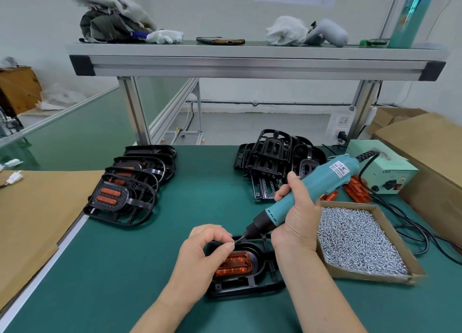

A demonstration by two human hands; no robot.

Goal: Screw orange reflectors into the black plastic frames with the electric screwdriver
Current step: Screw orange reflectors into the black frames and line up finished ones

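Green mat [125, 270] is taken as reference. On it: frame [240, 286] is seen black, reflector [237, 265] ribbed orange, screwdriver [312, 182] teal with black nose, screws [357, 242] silver, tray [375, 278] brown cardboard.

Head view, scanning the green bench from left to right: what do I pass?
brown cardboard sheet → row of reflector-fitted black frames → left hand pinching a screw → right hand gripping the electric screwdriver → cardboard tray of screws → large cardboard box

Teal screwdriver [312, 190] in right hand [297, 222], screw [233, 242] between left fingers [217, 230]
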